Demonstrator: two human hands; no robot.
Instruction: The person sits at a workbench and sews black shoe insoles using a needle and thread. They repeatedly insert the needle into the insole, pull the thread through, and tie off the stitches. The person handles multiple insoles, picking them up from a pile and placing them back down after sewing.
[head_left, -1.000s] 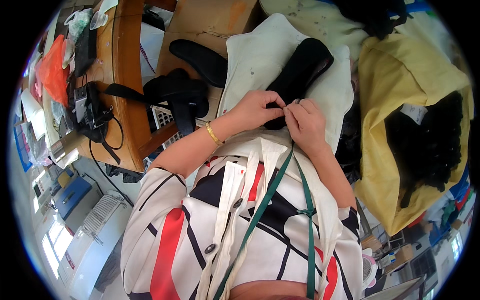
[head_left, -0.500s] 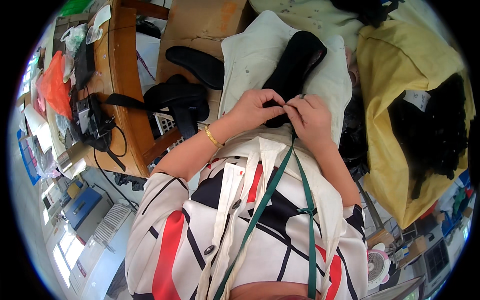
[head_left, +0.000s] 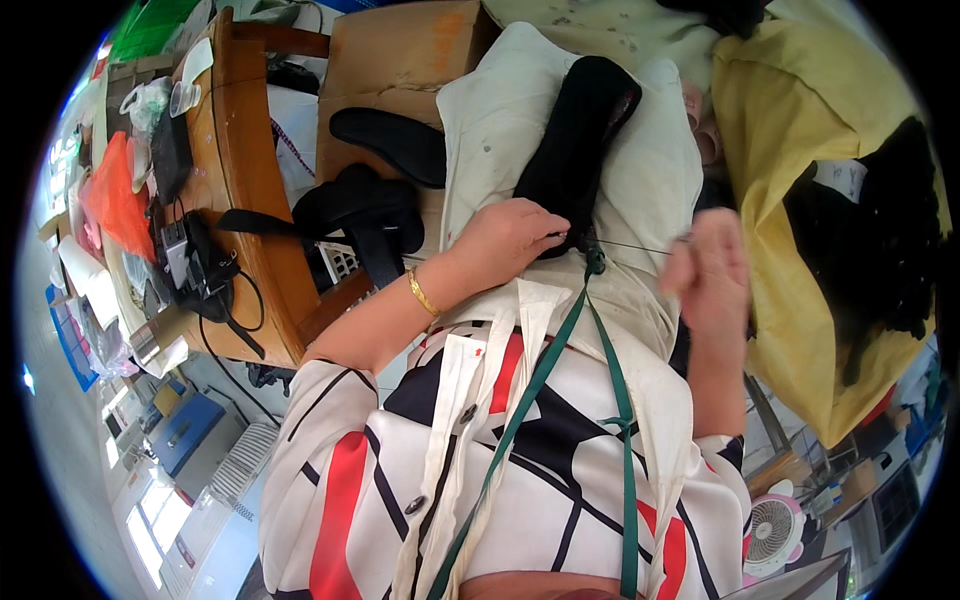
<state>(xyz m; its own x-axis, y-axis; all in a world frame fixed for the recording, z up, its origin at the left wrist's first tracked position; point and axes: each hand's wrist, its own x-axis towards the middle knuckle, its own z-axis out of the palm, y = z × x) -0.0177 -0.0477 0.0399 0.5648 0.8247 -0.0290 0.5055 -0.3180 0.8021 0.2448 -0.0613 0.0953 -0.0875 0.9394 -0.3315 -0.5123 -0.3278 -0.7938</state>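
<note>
A black fabric shoe (head_left: 575, 135) lies across the off-white cloth (head_left: 645, 140) on my lap, its rounded toe pointing away from me. My left hand (head_left: 508, 240) is closed in a pinch on the shoe's near end. Out to the right, my right hand (head_left: 712, 270) is raised and smeared by motion, its fingers curled. A thin dark thread (head_left: 630, 245) runs taut from the near end of the shoe into my right hand. Whether a needle is there cannot be made out. A green cord (head_left: 540, 385) hangs from my neck, with a small dark item at its end near the shoe.
At left, black shoe parts (head_left: 360, 210) and a black sole (head_left: 388, 145) lie against a cardboard box (head_left: 400, 60). Beside them stands a wooden table (head_left: 240, 190) with a black cabled device. A yellow sack (head_left: 770, 190) holding black pieces stands at right; a small fan (head_left: 775, 530) is lower right.
My right hand has moved away from my left toward the right, drawing the thread out straight. My left hand stays at the shoe's near end.
</note>
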